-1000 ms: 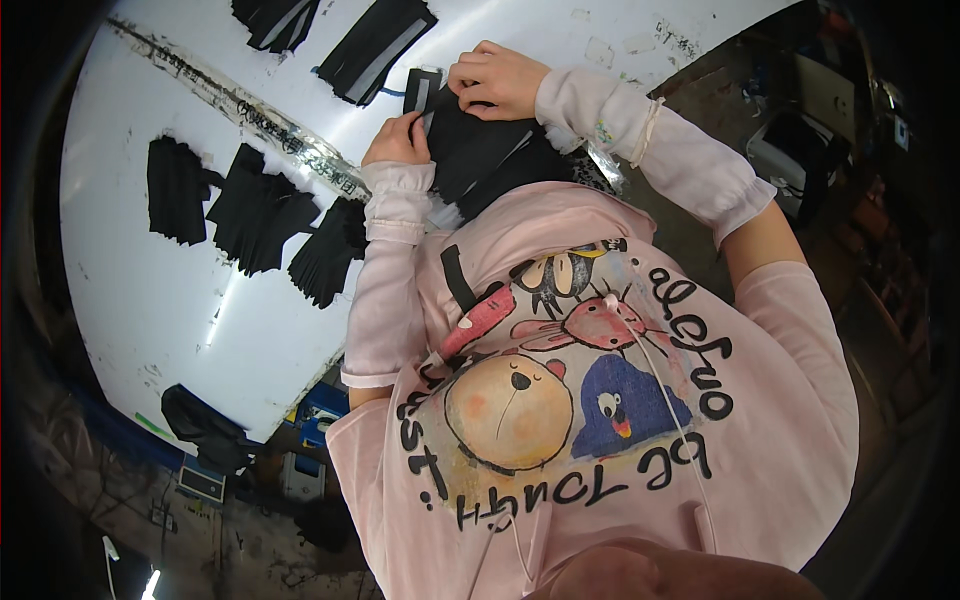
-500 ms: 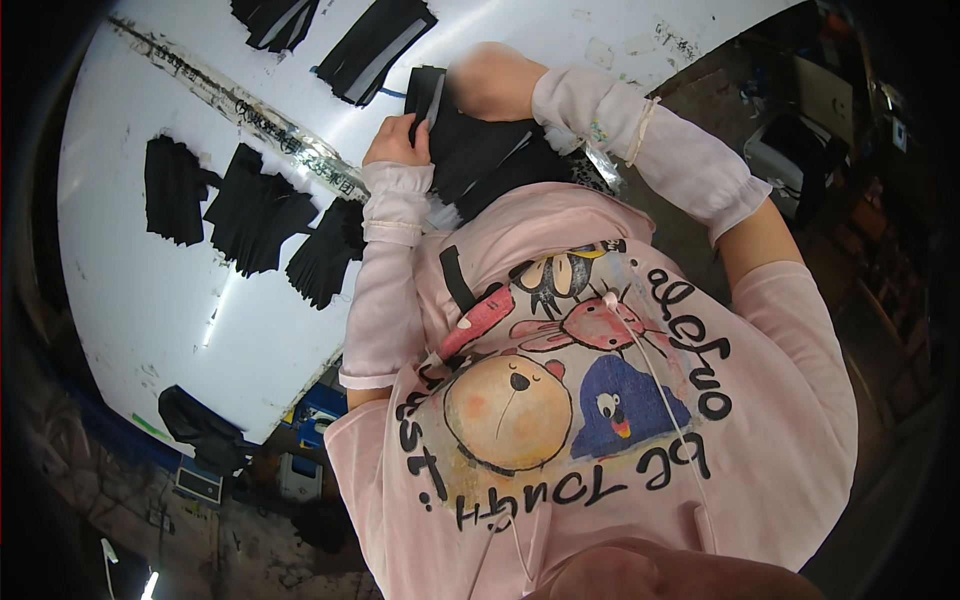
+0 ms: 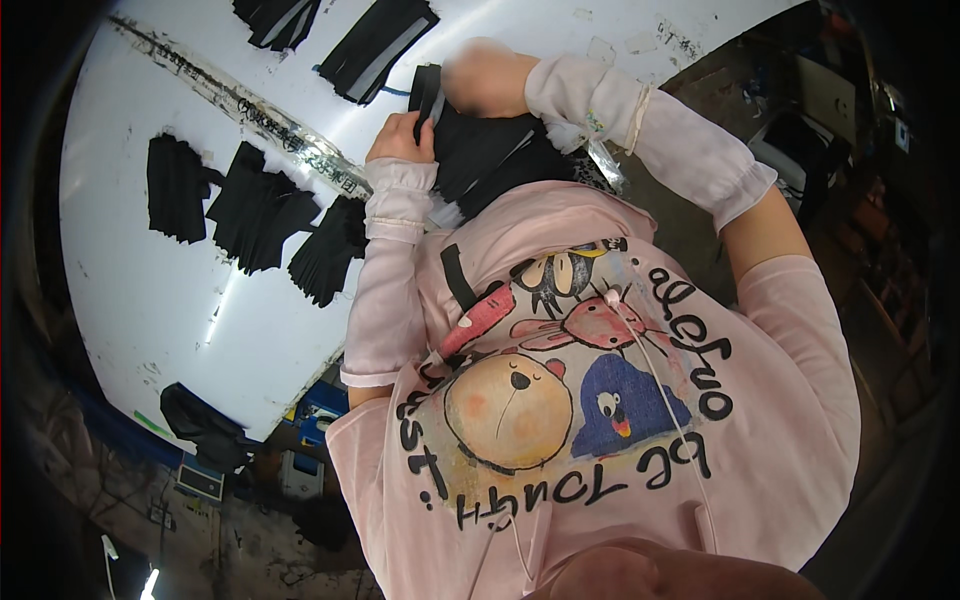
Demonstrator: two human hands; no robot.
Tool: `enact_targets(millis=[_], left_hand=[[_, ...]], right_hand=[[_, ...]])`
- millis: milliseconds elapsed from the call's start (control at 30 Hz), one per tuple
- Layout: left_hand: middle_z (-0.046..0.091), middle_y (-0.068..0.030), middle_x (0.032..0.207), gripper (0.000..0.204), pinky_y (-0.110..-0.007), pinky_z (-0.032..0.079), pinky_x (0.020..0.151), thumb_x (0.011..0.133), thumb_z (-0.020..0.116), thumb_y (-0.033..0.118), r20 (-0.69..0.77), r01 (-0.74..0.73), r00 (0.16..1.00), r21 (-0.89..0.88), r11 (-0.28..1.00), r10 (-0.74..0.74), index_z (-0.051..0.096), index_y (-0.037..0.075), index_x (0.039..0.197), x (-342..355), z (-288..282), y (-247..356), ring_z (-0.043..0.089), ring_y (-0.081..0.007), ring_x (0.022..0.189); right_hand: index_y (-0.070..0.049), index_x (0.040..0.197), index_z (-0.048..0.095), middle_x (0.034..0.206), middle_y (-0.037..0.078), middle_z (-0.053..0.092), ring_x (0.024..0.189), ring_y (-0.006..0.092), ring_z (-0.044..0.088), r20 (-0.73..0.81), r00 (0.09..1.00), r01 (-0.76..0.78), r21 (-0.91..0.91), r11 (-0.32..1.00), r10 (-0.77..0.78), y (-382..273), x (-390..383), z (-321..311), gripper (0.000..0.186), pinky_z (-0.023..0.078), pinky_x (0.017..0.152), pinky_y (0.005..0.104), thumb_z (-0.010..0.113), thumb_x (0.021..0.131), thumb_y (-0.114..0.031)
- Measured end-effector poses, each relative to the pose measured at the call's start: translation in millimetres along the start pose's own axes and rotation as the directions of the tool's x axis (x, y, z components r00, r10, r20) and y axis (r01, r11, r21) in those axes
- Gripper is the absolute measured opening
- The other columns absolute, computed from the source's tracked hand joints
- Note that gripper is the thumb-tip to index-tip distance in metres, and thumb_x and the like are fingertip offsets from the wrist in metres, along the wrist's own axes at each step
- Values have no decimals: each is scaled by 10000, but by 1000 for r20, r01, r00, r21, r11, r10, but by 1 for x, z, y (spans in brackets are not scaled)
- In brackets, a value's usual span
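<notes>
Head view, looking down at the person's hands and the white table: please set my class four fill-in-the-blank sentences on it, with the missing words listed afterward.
1. The blurred hand is the person's ____ hand.
2. The fabric at the fingers of the left hand is coloured ____.
3. The person's shirt is mainly ____.
4. Below the taped seam on the white table, ____ black fabric bundles lie in a row.

Missing words: right; black; pink; three.
</notes>
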State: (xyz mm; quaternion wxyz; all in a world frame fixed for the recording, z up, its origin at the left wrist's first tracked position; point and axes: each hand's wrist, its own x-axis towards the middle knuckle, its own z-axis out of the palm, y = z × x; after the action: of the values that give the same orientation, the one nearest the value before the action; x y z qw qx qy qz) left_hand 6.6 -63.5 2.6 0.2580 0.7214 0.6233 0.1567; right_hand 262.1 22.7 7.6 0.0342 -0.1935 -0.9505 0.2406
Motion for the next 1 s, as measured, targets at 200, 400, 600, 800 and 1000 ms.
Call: enact_targets(millis=[200, 400, 600, 800, 1000], left_hand=[[757, -130, 1091, 322, -453, 596, 815, 982, 738, 372, -7, -26, 1000, 47, 999, 26, 782, 78, 1105, -2, -3, 4, 739, -368, 968], [735, -105, 1058, 305, -445, 593, 790, 982, 740, 380, 39, -99, 995, 154, 983, 94, 769, 91, 1075, 0, -7, 13, 729, -336, 949], [727, -88, 1037, 253, -443, 587, 770, 982, 735, 334, -2, -69, 998, 133, 989, 70, 768, 100, 1071, 0, 3, 6, 727, -324, 939], [733, -86, 1046, 251, -441, 589, 782, 980, 737, 330, 1, -75, 997, 114, 991, 75, 777, 99, 1069, 1, -1, 8, 728, -321, 953], [739, -83, 1059, 256, -448, 591, 798, 976, 742, 338, 27, -68, 997, 118, 991, 66, 783, 101, 1066, 0, 1, 4, 728, -318, 971]], right_hand=[[-188, 1000, 770, 1084, -32, 637, 1135, 170, 594, -107, 993, -43, -16, 999, 41, -1, 8, -5, 114, 407, 1077, 438, 779, 890, -217], [-199, 1019, 759, 1079, -29, 622, 1070, 167, 604, -296, 945, -143, 2, 990, 137, -13, 12, -10, 135, 445, 998, 392, 802, 907, -261], [-203, 1055, 758, 1071, -29, 613, 1088, 178, 603, -57, 998, -32, 86, 996, 37, -15, -9, -7, 204, 447, 1002, 393, 829, 866, -225], [-181, 1022, 777, 1073, -42, 654, 1095, 171, 613, -38, 997, -68, 84, 994, 72, -14, -11, 7, 182, 436, 1045, 405, 823, 850, -217], [-201, 946, 812, 1033, -59, 683, 1092, 164, 641, -24, 989, -141, 118, 983, 145, -5, -9, 5, 117, 480, 1001, 396, 833, 876, -293]])
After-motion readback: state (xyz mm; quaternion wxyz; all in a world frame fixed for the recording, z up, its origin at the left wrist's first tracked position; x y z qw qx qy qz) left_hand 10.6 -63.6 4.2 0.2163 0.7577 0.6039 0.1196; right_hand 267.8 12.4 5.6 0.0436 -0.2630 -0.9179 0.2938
